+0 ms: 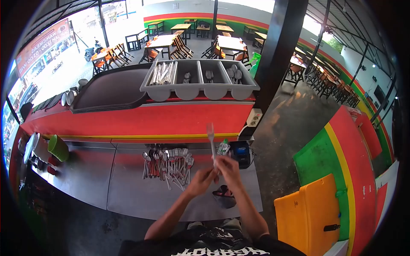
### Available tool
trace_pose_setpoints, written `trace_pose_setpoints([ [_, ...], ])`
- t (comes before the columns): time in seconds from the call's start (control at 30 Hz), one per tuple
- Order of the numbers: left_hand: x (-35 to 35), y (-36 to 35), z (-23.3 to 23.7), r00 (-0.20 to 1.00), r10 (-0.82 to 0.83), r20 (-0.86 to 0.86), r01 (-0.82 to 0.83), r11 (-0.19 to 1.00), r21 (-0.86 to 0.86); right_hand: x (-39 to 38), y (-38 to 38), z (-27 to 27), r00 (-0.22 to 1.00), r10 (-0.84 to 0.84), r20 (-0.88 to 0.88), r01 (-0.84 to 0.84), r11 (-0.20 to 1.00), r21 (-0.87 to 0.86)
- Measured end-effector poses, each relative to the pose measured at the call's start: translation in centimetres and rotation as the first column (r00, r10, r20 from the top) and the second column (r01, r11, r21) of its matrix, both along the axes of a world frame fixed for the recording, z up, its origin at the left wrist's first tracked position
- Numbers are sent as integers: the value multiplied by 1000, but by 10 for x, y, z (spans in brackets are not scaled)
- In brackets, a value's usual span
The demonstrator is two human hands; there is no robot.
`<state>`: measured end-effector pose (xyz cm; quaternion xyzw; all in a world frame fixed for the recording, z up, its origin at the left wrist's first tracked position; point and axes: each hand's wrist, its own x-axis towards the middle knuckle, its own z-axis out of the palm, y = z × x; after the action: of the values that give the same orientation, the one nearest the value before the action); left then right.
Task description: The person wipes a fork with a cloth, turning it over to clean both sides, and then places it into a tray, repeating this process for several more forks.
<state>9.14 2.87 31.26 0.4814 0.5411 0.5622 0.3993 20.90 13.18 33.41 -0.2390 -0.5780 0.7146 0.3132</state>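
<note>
A metal fork [212, 138] stands upright in front of me, tines up. My right hand [228, 170] is closed around the lower part of its handle. My left hand [202, 181] meets it there, fingers pinched at the handle's lower end, which the fingers partly hide. On the steel counter left of my hands lies a pile of loose spoons and forks [169, 164]. Above, on the red ledge, sits a grey cutlery tray [175, 88] with several compartments. White-wrapped pieces [162, 73] fill its left one; forks [209, 76] and spoons [234, 74] stand in compartments farther right.
Dark serving trays [112, 87] are stacked left of the cutlery tray. A plastic bottle [223, 147] and a black-and-blue device [241, 154] stand behind my right hand. A dark pouch [224, 197] lies near the front edge. A green container [58, 147] is far left.
</note>
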Motion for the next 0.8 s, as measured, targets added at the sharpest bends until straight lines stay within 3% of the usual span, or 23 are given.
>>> trace_pose_setpoints([
  [0.17,-45,43,84,991,95,-90,-81,986,143,-58,38,51,987,-47,-156,60,995,80],
  [0.23,-64,66,102,992,94,-85,-79,984,162,-81,57,70,974,-70,-217,79,996,33],
  [0.3,-84,101,106,985,145,-91,-119,962,245,-101,82,85,966,12,-257,7,997,72],
  [0.4,-105,130,131,996,61,66,-72,982,174,-120,113,100,968,33,-251,-29,999,21],
  [0.5,-128,155,137,996,45,-77,-33,987,156,-134,139,99,964,57,-260,-50,998,35],
  [0.6,-132,163,146,996,71,-45,-67,995,79,-133,152,109,950,184,-250,-176,983,54],
  [0.8,-147,182,140,994,100,-48,-100,995,8,-139,150,107,968,49,-246,-61,997,-40],
])
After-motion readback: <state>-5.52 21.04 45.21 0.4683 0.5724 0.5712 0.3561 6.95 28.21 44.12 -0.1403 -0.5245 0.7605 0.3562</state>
